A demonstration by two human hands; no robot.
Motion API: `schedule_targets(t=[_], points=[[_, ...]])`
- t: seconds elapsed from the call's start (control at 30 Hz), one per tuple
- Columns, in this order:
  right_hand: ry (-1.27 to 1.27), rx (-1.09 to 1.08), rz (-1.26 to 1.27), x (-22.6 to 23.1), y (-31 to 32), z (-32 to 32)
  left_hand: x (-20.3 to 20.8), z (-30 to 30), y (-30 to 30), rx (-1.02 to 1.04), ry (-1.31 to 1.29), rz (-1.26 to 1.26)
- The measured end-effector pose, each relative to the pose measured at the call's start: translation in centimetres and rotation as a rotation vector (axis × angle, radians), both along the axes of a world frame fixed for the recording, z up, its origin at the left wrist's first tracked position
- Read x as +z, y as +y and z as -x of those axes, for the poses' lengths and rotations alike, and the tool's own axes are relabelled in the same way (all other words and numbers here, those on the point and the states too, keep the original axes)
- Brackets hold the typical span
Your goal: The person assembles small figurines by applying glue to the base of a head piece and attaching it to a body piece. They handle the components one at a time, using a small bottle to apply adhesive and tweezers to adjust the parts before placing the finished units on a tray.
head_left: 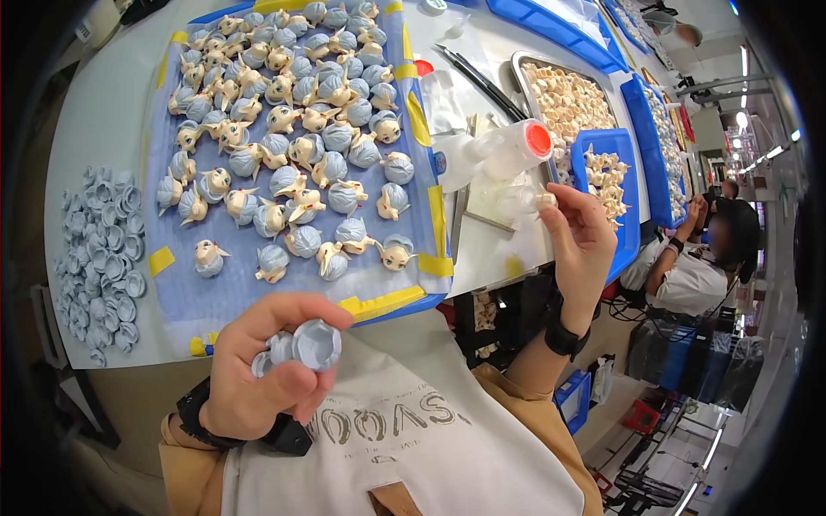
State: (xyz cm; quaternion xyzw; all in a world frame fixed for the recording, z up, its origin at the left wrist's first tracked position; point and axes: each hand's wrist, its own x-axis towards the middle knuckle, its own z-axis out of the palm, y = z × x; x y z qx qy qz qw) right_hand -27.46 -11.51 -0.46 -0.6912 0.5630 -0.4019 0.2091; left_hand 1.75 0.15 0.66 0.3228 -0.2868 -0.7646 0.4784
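My left hand (249, 365) is closed around several pale blue-grey cup-shaped hair pieces (317, 346), one with its hollow side showing between thumb and forefinger. My right hand (585, 236) pinches a small cream-coloured part (545, 199) between thumb and fingertips, beside a small clear container (514, 201). In front of me, a tray lined with a bluish sheet (215, 301) and edged with yellow tape holds many doll heads (288, 181) with grey-blue hair and pointed ears. Left of it lies a pile of loose hair pieces (103, 258).
A translucent bottle with a red cap (538, 138) lies near my right hand. Behind it are dark pen-like tools (486, 82), a metal tray (519, 62) of small cream parts and a blue tray (631, 142) of pale eared parts. A co-worker (688, 275) sits at right.
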Motion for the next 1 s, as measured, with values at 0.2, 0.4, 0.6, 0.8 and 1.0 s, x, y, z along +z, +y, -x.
schedule_targets(t=[0.2,0.4,0.6,0.8,1.0], points=[[0.170,0.048,0.078,0.6,-0.2,-0.4,0.7,-0.1,-0.1,-0.010,-0.028,-0.033],[0.326,0.096,0.149,1.5,-0.5,-1.0,0.4,-0.3,0.0,0.000,-0.052,-0.002],[0.376,0.075,0.141,1.7,-0.4,-1.3,-0.3,-0.2,0.3,0.061,-0.041,0.042],[0.330,0.000,0.174,0.9,0.1,-0.9,0.4,0.0,-0.1,0.026,-0.074,-0.010],[0.246,-0.061,0.164,0.2,0.4,-0.8,0.0,-0.2,0.0,0.040,-0.114,0.024]])
